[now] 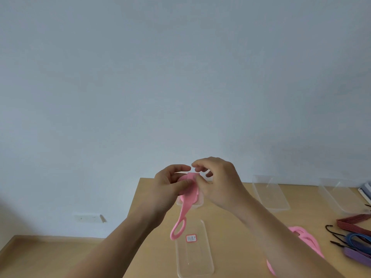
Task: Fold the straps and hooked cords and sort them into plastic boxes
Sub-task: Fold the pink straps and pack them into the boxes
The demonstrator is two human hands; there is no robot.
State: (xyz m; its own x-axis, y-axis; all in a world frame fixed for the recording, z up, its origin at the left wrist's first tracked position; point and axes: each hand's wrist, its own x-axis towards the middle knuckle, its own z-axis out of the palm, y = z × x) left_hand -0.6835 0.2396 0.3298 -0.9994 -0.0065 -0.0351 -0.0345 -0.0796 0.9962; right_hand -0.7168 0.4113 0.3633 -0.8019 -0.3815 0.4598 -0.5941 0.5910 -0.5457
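Note:
Both hands are raised above the table's far left corner, working a pink strap (185, 207). My left hand (169, 189) holds the folded upper part between thumb and fingers. My right hand (216, 183) pinches the top of the fold from the right. The strap's looped end hangs down over a clear lid (193, 255) with a red-bordered label (191, 238). Behind the hands a clear box (189, 202) is mostly hidden. More pink straps (305, 237) lie under my right forearm.
Two clear plastic boxes (270, 194) (341, 194) stand at the back right of the wooden table (230, 233). Hooked cords lie at the right edge: dark red (353, 222), blue (359, 238), purple (355, 253). The table's left edge runs diagonally beside my left forearm.

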